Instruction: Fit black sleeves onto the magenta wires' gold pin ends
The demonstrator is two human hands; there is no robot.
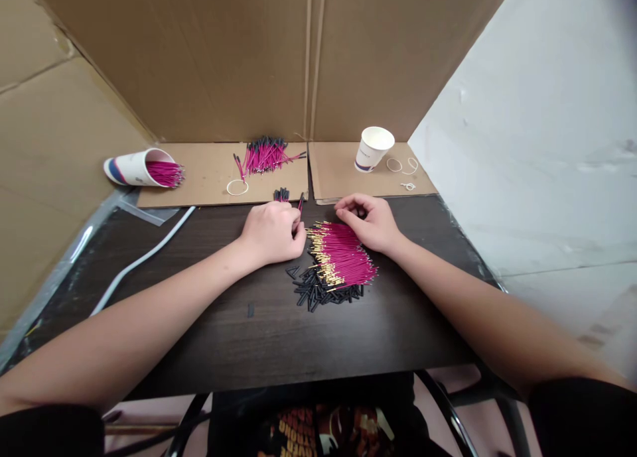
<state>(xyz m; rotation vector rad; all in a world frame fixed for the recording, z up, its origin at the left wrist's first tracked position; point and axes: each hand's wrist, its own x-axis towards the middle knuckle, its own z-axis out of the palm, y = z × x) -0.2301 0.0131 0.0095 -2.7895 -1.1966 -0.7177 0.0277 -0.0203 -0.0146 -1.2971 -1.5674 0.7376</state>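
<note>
My left hand (273, 230) is closed around several magenta wires with black sleeves (281, 194). Their sleeved ends stick up past the knuckles, and one wire (300, 203) stands apart beside the index finger. Curled at the upper right of a pile of magenta wires (346, 255), my right hand (371, 221) has its thumb and index tips close together. Whatever lies between them is too small to make out. The pile's wires have gold pin ends toward the left. Loose black sleeves (323, 294) lie scattered along its lower side.
A cardboard sheet at the back holds a heap of sleeved magenta wires (266, 155), a rubber band (237, 188) and an upright paper cup (373, 148). Another paper cup (132, 168) lies tipped with wires inside. Cardboard walls (223, 59) stand behind; a white cable (144, 261) crosses the left side.
</note>
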